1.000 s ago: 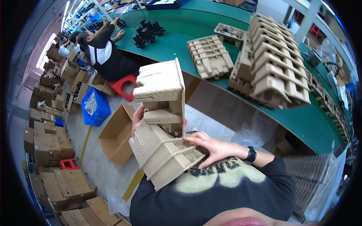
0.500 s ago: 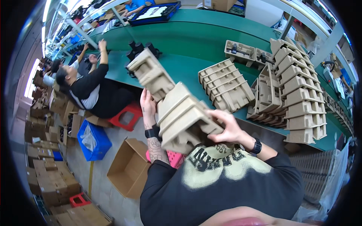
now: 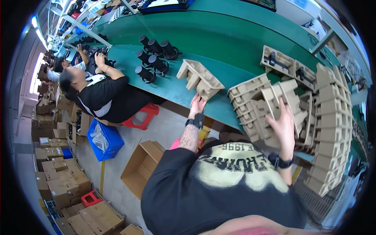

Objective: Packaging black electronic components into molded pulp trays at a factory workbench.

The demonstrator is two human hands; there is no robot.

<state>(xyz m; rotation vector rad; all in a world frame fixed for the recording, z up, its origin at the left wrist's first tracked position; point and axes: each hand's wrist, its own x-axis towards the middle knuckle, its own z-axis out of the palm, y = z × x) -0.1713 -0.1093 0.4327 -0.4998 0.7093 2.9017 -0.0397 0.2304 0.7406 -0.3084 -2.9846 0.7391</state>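
My left hand (image 3: 197,105) grips the near lower corner of a single tan moulded-pulp tray (image 3: 203,78), which sits tilted at the bench's front edge. My right hand (image 3: 283,125) is open, its thumb and fingers spread over a few nested pulp trays (image 3: 280,92). These lie at an angle across a ribbed stack of pulp trays (image 3: 248,103). Whether the palm touches them cannot be made out. Left of the single tray, several black cylindrical parts (image 3: 156,62) stand on the green bench (image 3: 127,64).
A tall row of nested pulp trays (image 3: 333,129) lines the right side. Behind it, another pulp tray (image 3: 278,60) holds black parts. A seated co-worker (image 3: 103,88) is at the left. An open carton (image 3: 143,166) and a blue bin (image 3: 105,139) stand on the floor.
The nested trays have moved from in front of my chest to the stack at the right. My left hand has brought the single tray down to the bench, and my right hand's fingers have spread.
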